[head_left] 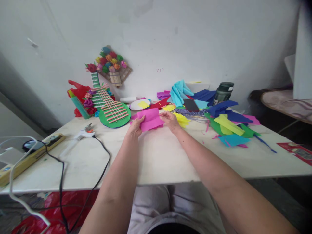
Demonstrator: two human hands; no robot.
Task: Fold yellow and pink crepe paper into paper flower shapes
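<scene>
A creased sheet of pink crepe paper (149,119) is held up over the middle of the white table. My left hand (136,126) pinches its left edge, thumb on top. At the right edge, my right hand (170,121) has its fingertips pinched together on the paper. Just beyond the right hand lies a piece of yellow crepe paper (181,120). To the left of the paper stands a green guitar-shaped craft (114,114) with pink sticks and strings across it.
A hot glue gun (85,134) with a black cord (107,156) lies at left, near a power strip (52,143). Colored crepe paper (227,125), a phone (191,105) and a dark bottle (223,92) are at right. A paper-flower bouquet (113,65) hangs on the wall.
</scene>
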